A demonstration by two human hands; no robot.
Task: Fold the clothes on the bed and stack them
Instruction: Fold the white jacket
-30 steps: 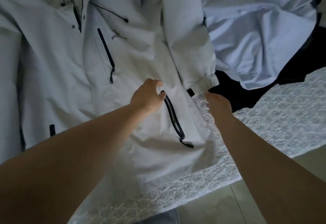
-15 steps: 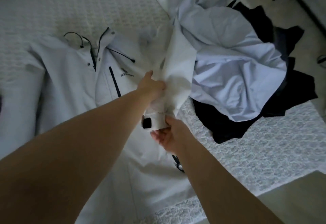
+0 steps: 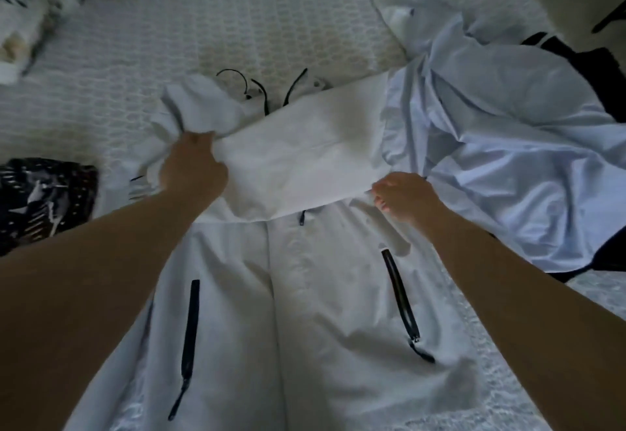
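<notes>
Left hand (image 3: 193, 169) clutching the sleeve (image 3: 298, 156) end, right hand (image 3: 404, 196) seemingly pinching its lower edge, sleeve stretched across one white jacket (image 3: 305, 312) flat on the bed (image 3: 271, 17), two pocket zips, one pale blue shirt (image 3: 508, 146) crumpled alongside.

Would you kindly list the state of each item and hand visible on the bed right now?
white jacket: spread flat, front up
sleeve: folded across the chest
left hand: grips the sleeve's end
right hand: pinches the sleeve's lower edge
light blue shirt: crumpled, unfolded
black garment: under the shirt, unfolded
patterned dark cloth: bunched
</notes>
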